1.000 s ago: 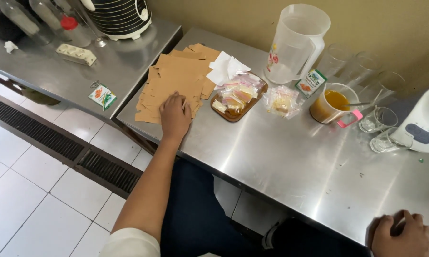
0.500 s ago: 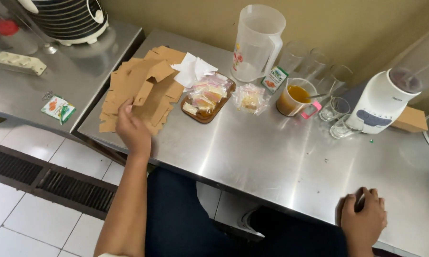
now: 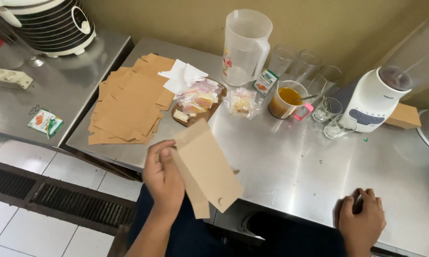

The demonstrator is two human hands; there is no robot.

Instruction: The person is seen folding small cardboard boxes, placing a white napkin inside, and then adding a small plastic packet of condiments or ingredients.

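My left hand (image 3: 163,177) holds a flat brown cardboard box blank (image 3: 207,170) up over the near edge of the steel table (image 3: 290,162). A pile of the same brown cardboard blanks (image 3: 126,102) lies at the table's left end, apart from the hand. My right hand (image 3: 362,220) rests on the table's near right edge with fingers curled over something dark that I cannot make out. A wooden tray of wrapped snacks (image 3: 196,102) sits just right of the pile, with white paper (image 3: 182,77) behind it.
A clear plastic jug (image 3: 245,47), several empty glasses (image 3: 305,66), a cup of orange drink (image 3: 286,100), a wrapped pastry (image 3: 243,102) and a white blender (image 3: 374,100) line the back. A second steel counter (image 3: 71,85) at left holds stacked dishes (image 3: 52,21) and a sachet (image 3: 45,122).
My left hand has lifted one cardboard blank off the pile and brought it toward me. My right hand stays at the near right edge. The view shifted left.
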